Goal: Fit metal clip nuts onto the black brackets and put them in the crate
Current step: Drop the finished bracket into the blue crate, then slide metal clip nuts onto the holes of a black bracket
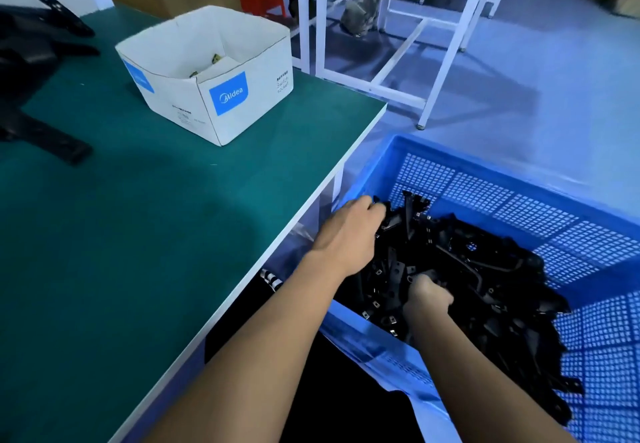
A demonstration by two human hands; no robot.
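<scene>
A: What's biggest here?

B: The green-topped work table (pixel 121 234), then the blue perforated plastic crate (pixel 519 207) just beside it, heaped with black plastic brackets (pixel 485 269) carrying small metal clip nuts (pixel 375 272).

A: And smaller?

B: A white cardboard box (pixel 242 110) (a few clips inside) on the table.

A: The hands?

B: Both in the crate: left hand (pixel 349 231) curled on a bracket, right hand (pixel 427 295) gripping brackets.

I am seeing both forearms bare, no sleeves, gloves, watch or rings showing on left hand (pixel 349 234) or right hand (pixel 427 295).
</scene>
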